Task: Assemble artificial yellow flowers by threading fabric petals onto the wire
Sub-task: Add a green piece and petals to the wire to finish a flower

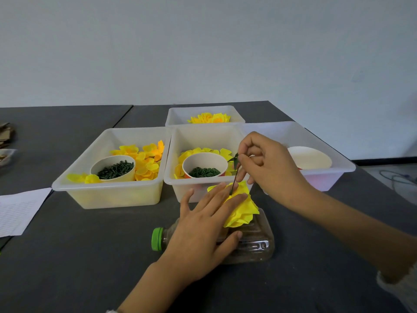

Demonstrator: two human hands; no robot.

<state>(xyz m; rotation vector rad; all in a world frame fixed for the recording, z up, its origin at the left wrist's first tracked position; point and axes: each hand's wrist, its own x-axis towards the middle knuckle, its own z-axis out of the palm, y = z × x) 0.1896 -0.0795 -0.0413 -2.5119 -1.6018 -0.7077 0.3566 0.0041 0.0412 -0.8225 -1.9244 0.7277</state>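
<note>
**Petals pinned flat, wire pinched above**

Petals point(242, 207), a soft yellow stack of fabric, lie on a clear plastic bottle point(252, 242) resting on its side at 6 o'clock on the dark table point(79, 256). The left hand point(203, 229) presses them down with fingers spread flat, palm on the bottle, closed on nothing. The right hand point(268, 163) pinches the thin green wire point(234, 177) between thumb and forefinger near its leafy upper end, at about 1 o'clock from the petals; the wire's lower tip meets the fabric between the left fingers.

Handling, as I judge it: the petals are featherlight and limp, so they will crumple or slide unless held flat close around the piercing point. The wire looks slender and likely to bend, so a grip lower down would steady the push. The bottle could roll.

Behind, at 11 and 12 o'clock, translucent bins point(108, 195) hold loose petals and paper cups point(112, 168) of small green parts.
</note>
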